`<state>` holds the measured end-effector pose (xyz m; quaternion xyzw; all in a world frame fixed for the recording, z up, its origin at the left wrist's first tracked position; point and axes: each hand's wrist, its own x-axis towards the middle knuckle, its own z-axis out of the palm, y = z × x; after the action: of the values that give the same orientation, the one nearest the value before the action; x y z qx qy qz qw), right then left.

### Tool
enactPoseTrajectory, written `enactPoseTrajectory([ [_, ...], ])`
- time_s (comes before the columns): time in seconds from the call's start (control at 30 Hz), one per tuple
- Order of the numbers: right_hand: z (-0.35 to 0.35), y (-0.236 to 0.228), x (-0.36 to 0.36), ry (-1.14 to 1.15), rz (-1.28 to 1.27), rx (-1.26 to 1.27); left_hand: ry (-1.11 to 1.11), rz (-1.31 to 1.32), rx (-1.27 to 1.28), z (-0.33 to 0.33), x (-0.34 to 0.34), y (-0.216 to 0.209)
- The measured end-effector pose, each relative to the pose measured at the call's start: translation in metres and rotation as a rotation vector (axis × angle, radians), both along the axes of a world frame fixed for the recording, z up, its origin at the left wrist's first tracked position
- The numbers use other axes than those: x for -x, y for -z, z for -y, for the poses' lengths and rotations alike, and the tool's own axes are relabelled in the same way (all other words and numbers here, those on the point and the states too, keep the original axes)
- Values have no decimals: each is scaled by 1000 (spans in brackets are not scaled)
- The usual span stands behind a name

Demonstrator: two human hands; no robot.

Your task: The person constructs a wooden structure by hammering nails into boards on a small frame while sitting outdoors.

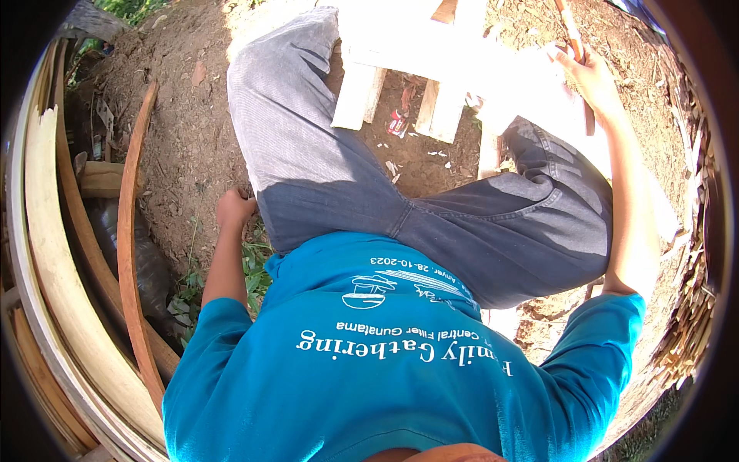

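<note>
At the upper right, right hand: fingers closed around the lower part of a thin brown stick; arm stretched forward, past the right knee.
Thin brown stick: in the right hand, rising from the grip to the top edge; upper end cut off by the frame, lower end unclear in glare.
Left hand: low, just beside the outer left thigh; fingers look curled; can't tell if it holds anything or touches the cloth.
Wooden frame: pale planks and short slats, in front of and between the legs, top washed out by sun.
Trousers: dark grey, legs spread, left one partly sunlit.
Shirt: teal, white print across the front.
Ground: brown dirt; small red wrapper and pale chips below the slats.
Left side: long pale strip, bowed by the lens, with a reddish-brown strip nearer the body; dark plastic-looking thing behind that one; green plants near the left arm.
Right rim: pile of thin sticks, well apart from the right hand.
</note>
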<state>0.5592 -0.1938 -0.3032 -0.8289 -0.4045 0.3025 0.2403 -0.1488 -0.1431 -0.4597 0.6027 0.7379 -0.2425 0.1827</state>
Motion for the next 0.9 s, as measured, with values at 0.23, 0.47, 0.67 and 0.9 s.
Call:
enactPoseTrajectory([
  [0.23, -1, 9, -7, -20, -48, 22, -92, 538, -161, -37, 44, -7],
  [0.47, 2, 15, -28, -3, 73, 97, 151, 1057, -444, -107, -120, -179],
  [0.67, 1, -1, -16, 75, 213, 39, 629, 1067, -560, -124, -257, -179],
  [0.9, 6, -15, -31, 211, 190, 11, 598, 1204, -392, -130, -309, -152],
])
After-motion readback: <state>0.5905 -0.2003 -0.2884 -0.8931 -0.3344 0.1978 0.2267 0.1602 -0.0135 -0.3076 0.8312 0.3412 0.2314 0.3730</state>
